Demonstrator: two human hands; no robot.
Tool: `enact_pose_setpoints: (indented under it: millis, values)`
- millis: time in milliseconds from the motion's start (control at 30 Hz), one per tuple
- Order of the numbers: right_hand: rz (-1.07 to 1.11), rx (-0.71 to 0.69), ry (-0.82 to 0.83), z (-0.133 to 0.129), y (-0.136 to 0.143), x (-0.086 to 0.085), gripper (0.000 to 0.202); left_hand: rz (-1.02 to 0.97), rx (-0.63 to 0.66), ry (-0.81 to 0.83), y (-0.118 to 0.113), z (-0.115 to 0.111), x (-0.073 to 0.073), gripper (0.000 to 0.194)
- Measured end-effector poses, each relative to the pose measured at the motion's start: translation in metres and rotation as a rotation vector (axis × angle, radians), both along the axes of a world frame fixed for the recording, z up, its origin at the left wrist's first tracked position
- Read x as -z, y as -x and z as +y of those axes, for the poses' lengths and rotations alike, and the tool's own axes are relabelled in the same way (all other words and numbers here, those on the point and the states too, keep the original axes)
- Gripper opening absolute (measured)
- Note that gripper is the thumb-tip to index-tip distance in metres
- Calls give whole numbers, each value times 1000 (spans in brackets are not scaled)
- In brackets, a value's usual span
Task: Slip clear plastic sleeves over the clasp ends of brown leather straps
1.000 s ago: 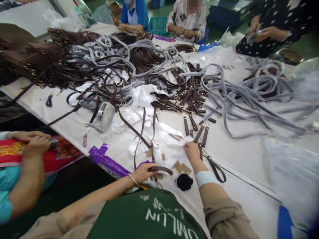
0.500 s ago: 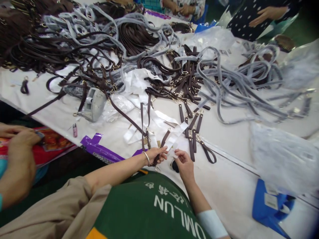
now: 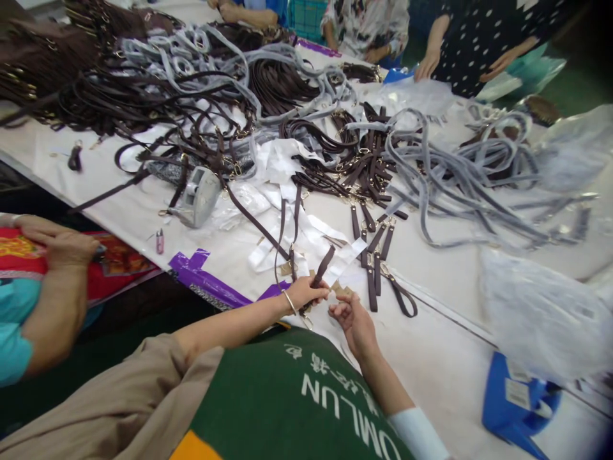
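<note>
My left hand [image 3: 309, 292], with a bangle at the wrist, is closed round a dark brown strap [image 3: 324, 265] whose free end points up and away from me. A metal clasp [image 3: 306, 321] hangs just below that hand. Close by on the right, my right hand [image 3: 352, 319] has its fingers curled near the left fingertips; what they hold, if anything, is too small to tell. Small tan pieces [image 3: 341, 291] lie just beyond it. White paper strips [image 3: 313, 230] are spread past both hands, with short brown wrist straps [image 3: 371, 287] to their right.
Piles of brown straps [image 3: 282, 83] and grey-wrapped straps [image 3: 431, 166] cover the far side. A grey tape dispenser [image 3: 201, 195] stands left, a blue dispenser [image 3: 520, 396] right, beside plastic bags [image 3: 546, 313]. A person's hands [image 3: 71, 246] are at the left; other people stand across the table.
The strap in my left hand now stands out more upright. My right hand has drawn slightly down, and the white piece at its fingertips no longer shows. The whole view has shifted.
</note>
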State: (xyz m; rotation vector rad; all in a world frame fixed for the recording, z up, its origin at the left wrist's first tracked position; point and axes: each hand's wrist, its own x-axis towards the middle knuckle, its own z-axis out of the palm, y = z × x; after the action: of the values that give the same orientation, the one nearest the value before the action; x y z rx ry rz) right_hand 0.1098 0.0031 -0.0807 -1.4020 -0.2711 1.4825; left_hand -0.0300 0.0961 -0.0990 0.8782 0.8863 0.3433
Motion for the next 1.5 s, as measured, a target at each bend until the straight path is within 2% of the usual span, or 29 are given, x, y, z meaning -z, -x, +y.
enact_pose_setpoints:
  millis: [100,200,267,333,433,500,600,700,767,900,967,1100,1200,1267,1333,1400,1500]
  values:
    - [3,15,-10,2,1,-3,38,0,84,32,2,-4,-3,46]
    - [-219,-71,38,-11,-9,3,51,71,64,23,10,-6,-1,51]
    - [-460,-142,74,-33,-23,13,56,95,43,16,19,-8,1,55]
    - [-698,-179,109,-62,-39,25,51,76,35,4,30,-11,3,55]
    - [-989,-209,150,-102,-64,43,45,2,29,8,44,-16,6,46]
    - [-1115,-227,125,-113,-78,52,45,-43,30,30,51,-18,6,38]
    - [-1314,-303,66,-98,-96,58,44,-86,53,61,52,-17,2,33]
    - [-1468,-395,28,-62,-108,61,42,-134,106,77,46,-13,-12,36]
    - [-1501,-427,3,-37,-112,63,48,-141,141,46,41,-11,-25,40]
    - [-1696,-575,121,4,-114,69,62,-136,200,-38,38,-12,-46,46]
    - [-1764,-633,163,21,-116,71,61,-138,209,-34,41,-13,-52,46]
    - [-1766,-771,67,52,-122,71,49,-117,161,8,54,-13,-53,42]
    - [-1736,-934,5,62,-129,70,28,-98,106,25,63,-9,-50,39]
    - [-1711,-1018,10,60,-135,70,20,-100,94,40,64,-6,-47,38]
    - [-1695,-1063,43,53,-140,69,20,-110,94,59,59,-2,-43,37]
    - [-1689,-1077,83,46,-144,68,28,-130,111,71,49,1,-39,37]
    - [-1677,-1066,119,44,-143,67,39,-155,192,58,30,6,-40,43]
